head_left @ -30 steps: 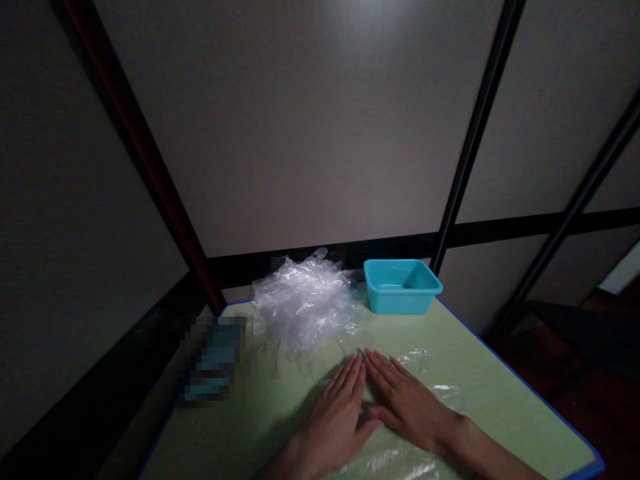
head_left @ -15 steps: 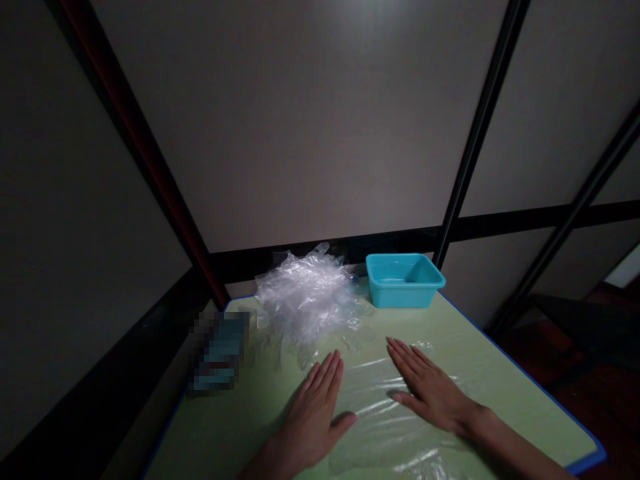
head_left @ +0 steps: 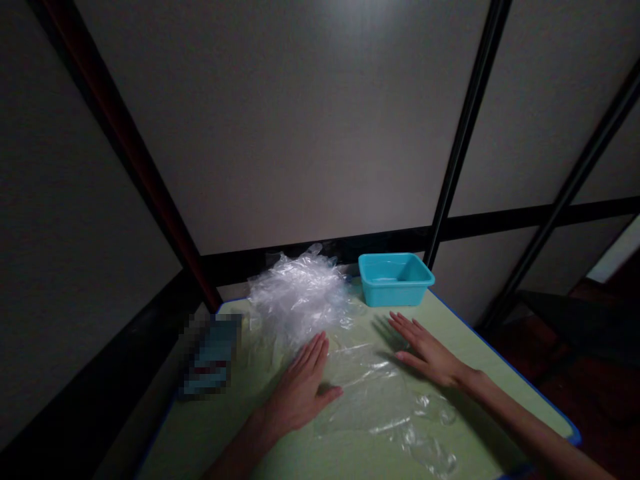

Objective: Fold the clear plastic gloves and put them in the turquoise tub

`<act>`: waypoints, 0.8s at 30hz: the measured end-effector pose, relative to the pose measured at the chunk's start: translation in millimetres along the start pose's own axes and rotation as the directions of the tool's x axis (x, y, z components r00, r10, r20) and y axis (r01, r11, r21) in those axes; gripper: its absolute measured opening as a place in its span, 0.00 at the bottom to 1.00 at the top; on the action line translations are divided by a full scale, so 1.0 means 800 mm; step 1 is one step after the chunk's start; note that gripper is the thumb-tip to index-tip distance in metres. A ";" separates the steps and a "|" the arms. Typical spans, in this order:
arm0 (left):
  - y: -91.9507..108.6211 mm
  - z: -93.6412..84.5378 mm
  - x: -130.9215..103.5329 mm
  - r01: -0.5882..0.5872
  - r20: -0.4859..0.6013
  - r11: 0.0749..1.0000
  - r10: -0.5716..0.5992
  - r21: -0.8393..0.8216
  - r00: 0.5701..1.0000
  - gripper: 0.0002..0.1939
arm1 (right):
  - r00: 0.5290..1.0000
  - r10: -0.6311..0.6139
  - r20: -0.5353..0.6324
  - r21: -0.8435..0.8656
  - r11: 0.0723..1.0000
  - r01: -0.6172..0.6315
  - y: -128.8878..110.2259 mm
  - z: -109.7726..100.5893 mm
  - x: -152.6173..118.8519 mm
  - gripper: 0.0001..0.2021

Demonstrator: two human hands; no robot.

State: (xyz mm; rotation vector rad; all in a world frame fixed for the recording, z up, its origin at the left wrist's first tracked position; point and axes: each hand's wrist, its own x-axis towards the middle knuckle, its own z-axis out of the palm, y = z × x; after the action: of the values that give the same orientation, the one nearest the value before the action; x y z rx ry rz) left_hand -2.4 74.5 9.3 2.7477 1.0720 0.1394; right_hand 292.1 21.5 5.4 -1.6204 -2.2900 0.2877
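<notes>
A clear disposable plastic glove [head_left: 370, 397] lies spread on the table in front of me, its fingers pointing toward the lower right. My left hand [head_left: 303, 390] rests flat along the glove's left edge, fingers stretched out and thumb apart. Over the table to the glove's right, my right hand [head_left: 427, 352] is open and appears slightly raised, with a shadow beneath it. Neither hand grips anything. Just beyond my left fingertips sits a heap of crumpled clear plastic gloves [head_left: 303, 290].
A turquoise plastic basin [head_left: 397, 295] stands at the back right of the pale green table [head_left: 220, 440], which has a blue edge. At the left edge lies a pixelated bluish object [head_left: 213, 357]. Panelled doors [head_left: 320, 147] rise directly behind the table.
My right hand has lifted off the plastic and moved away from me, uncovering the glove's right side. My left hand stays flat, slightly farther forward. The view has shifted a little.
</notes>
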 end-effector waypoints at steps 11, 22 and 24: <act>0.066 -0.015 -0.005 -0.381 0.087 0.890 0.413 -0.248 0.907 0.29 | 0.909 -0.249 0.334 0.047 0.968 0.248 -0.087 -0.030 -0.069 0.06; 0.071 0.003 -0.011 -0.382 0.100 0.872 0.428 -0.306 0.898 0.25 | 0.942 -0.121 0.313 0.354 0.935 0.003 -0.066 -0.042 -0.030 0.13; 0.072 0.002 -0.011 -0.370 0.115 0.881 0.418 -0.295 0.901 0.27 | 0.966 -0.031 0.255 0.459 0.884 -0.092 -0.051 -0.032 -0.017 0.09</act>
State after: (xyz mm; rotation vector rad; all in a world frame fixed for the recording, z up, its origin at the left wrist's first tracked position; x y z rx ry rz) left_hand 29.2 27.0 19.6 2.6302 0.3985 0.0869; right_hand 269.7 -5.5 41.0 -1.4276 -2.1361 1.0292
